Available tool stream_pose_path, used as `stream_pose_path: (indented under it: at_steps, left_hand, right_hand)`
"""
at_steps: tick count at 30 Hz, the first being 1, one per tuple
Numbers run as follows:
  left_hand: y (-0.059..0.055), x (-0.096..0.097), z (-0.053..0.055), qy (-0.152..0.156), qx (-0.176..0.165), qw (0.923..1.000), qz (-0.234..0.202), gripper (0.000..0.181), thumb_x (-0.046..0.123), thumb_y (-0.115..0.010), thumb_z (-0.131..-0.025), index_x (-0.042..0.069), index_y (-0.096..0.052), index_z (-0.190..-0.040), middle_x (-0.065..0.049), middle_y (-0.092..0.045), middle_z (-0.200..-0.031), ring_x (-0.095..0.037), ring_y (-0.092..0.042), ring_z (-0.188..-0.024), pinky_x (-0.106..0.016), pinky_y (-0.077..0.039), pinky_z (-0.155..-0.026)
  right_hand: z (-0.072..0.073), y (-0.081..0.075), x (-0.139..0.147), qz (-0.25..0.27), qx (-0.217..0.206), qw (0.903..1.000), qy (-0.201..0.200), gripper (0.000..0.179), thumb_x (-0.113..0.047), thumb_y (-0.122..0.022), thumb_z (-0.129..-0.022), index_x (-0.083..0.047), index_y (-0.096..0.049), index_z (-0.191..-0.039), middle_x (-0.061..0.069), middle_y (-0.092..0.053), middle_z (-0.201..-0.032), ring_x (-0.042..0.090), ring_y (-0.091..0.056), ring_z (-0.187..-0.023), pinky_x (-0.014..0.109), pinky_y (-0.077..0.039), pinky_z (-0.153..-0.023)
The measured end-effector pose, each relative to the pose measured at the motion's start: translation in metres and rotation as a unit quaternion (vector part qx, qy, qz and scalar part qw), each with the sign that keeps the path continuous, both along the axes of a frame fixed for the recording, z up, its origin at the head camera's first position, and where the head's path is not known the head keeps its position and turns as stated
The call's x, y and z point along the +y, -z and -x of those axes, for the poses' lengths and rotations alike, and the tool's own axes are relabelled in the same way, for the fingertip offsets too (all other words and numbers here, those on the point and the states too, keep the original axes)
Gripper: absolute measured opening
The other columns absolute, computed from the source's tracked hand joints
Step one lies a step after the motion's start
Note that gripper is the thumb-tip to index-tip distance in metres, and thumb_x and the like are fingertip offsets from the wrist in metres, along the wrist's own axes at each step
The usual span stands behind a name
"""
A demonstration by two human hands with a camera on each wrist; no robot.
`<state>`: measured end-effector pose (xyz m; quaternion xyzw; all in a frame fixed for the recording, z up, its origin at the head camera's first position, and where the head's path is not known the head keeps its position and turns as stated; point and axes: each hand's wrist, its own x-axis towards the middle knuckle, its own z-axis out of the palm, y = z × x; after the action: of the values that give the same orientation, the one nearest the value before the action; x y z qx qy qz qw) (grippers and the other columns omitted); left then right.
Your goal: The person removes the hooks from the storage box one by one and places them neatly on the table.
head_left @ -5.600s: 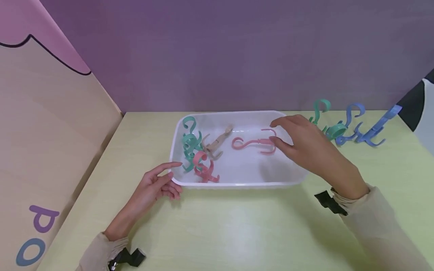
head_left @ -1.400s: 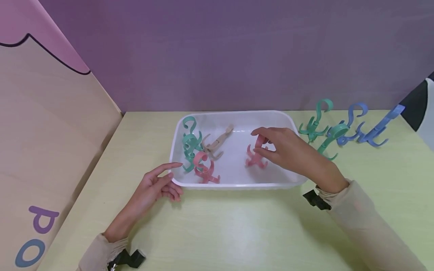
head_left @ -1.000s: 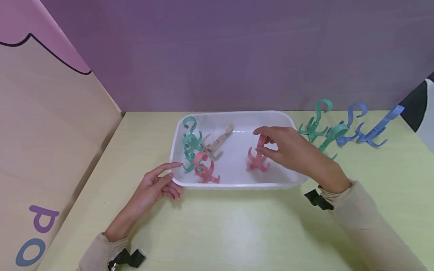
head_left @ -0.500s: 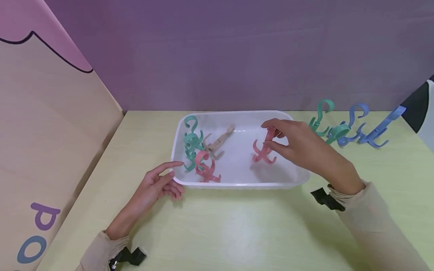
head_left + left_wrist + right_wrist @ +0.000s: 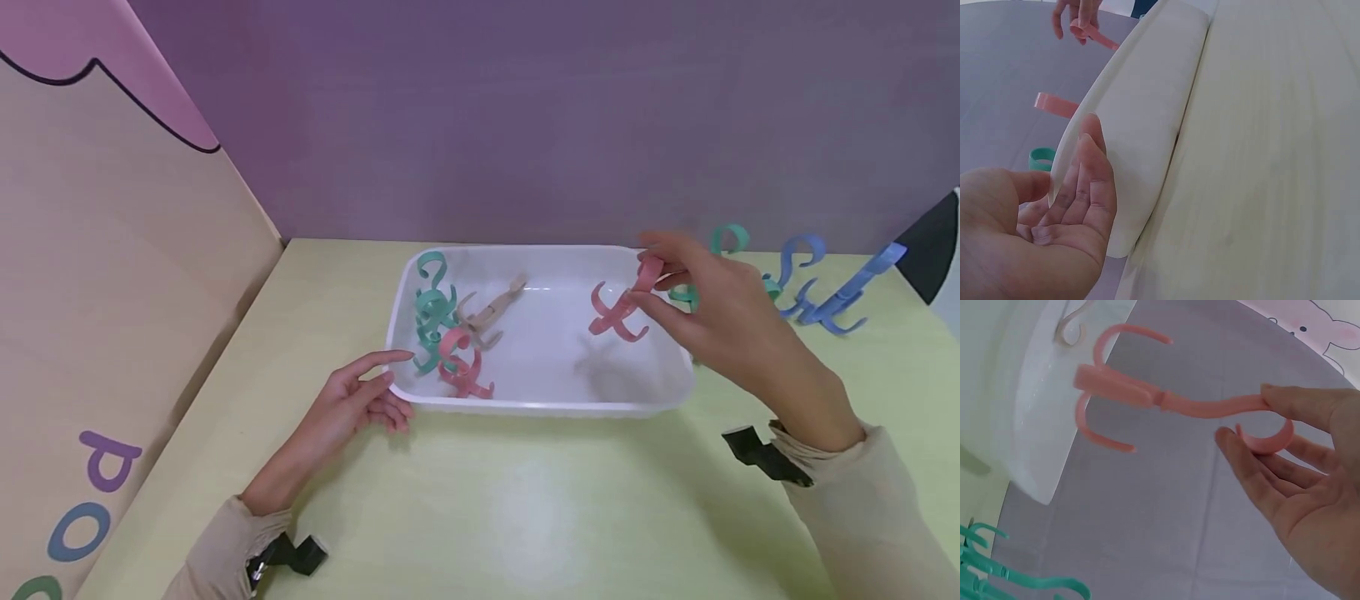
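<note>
While the right hand (image 5: 723, 321) pinches its hooked end between thumb and fingers, a pink plastic figure (image 5: 615, 315) with an S-curved tail, slim body and curled limbs hangs tilted over the right part of the rectangular white plastic tray (image 5: 540, 407). The left hand (image 5: 348, 408) has thumb and fingers clamped on the tray's near left corner. Left of the tray, a beige panel (image 5: 150, 250) bears a purple letter (image 5: 112, 444), p or d, I cannot tell which, and a blue O (image 5: 56, 537).
</note>
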<state>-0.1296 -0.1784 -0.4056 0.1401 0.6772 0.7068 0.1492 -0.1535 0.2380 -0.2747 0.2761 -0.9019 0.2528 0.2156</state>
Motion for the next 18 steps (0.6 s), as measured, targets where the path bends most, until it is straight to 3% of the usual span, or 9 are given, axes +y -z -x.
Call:
stream_pose_path:
  at_steps: [2, 4, 10, 13, 16, 18]
  left_hand:
    - [0.0, 0.0, 0.0, -0.003, -0.002, 1.0, 0.004, 0.043, 0.02, -0.05, -0.106, 0.0, -0.045, -0.144, -0.019, -0.073, -0.085, -0.031, -0.072, -0.071, -0.033, -0.059, -0.066]
    - [0.0, -0.001, 0.001, -0.004, -0.003, 1.0, 0.005, 0.042, 0.02, -0.05, -0.106, 0.0, -0.045, -0.144, -0.02, -0.073, -0.085, -0.031, -0.072, -0.071, -0.033, -0.06, -0.067]
    - [0.001, -0.002, 0.001, -0.004, -0.001, 1.0, 0.005, 0.043, 0.02, -0.05, -0.106, 0.0, -0.045, -0.144, -0.019, -0.073, -0.085, -0.031, -0.072, -0.071, -0.034, -0.06, -0.067]
    - [0.001, -0.003, 0.001, -0.002, -0.001, 1.0, 0.006, 0.043, 0.021, -0.05, -0.106, 0.001, -0.045, -0.144, -0.019, -0.073, -0.085, -0.031, -0.072, -0.072, -0.034, -0.06, -0.068]
    - [0.002, -0.005, 0.002, -0.001, -0.001, 1.0, 0.005, 0.043, 0.02, -0.05, -0.106, 0.001, -0.045, -0.144, -0.019, -0.073, -0.085, -0.03, -0.072, -0.072, -0.034, -0.06, -0.068]
    - [0.002, -0.006, 0.002, -0.001, -0.001, 1.0, 0.003, 0.042, 0.019, -0.049, -0.106, 0.0, -0.044, -0.144, -0.019, -0.073, -0.085, -0.03, -0.072, -0.072, -0.034, -0.06, -0.069]
  right_hand:
    - [-0.003, 0.0, 0.003, 0.02, 0.026, 0.9995, -0.005, 0.066, 0.002, -0.084, -0.076, -0.004, -0.052, -0.134, 0.001, -0.065, -0.098, 0.023, -0.07, -0.089, 0.002, -0.039, -0.088]
    - [-0.006, -0.002, 0.005, 0.031, 0.052, 0.9981, -0.004, 0.068, 0.004, -0.085, -0.073, -0.002, -0.053, -0.133, 0.001, -0.065, -0.097, 0.019, -0.069, -0.088, 0.003, -0.039, -0.086]
    - [-0.013, -0.01, 0.013, 0.062, 0.108, 0.9922, -0.002, 0.063, 0.007, -0.086, -0.069, 0.001, -0.06, -0.126, 0.003, -0.066, -0.096, -0.011, -0.06, -0.098, 0.006, -0.042, -0.088]
    - [-0.016, -0.014, 0.017, 0.072, 0.127, 0.9893, -0.006, 0.05, -0.022, -0.082, -0.084, 0.003, -0.062, -0.123, 0.006, -0.068, -0.094, -0.017, -0.056, -0.101, 0.006, -0.042, -0.089]
    - [-0.02, -0.018, 0.02, 0.073, 0.145, 0.9867, -0.003, 0.063, -0.052, -0.066, -0.092, 0.006, -0.064, -0.118, 0.008, -0.067, -0.091, -0.019, -0.055, -0.102, 0.005, -0.041, -0.087]
    - [-0.022, -0.02, 0.022, 0.074, 0.157, 0.9848, 0.004, 0.071, -0.06, -0.06, -0.092, 0.007, -0.065, -0.115, 0.009, -0.067, -0.089, -0.02, -0.054, -0.102, 0.005, -0.04, -0.085]
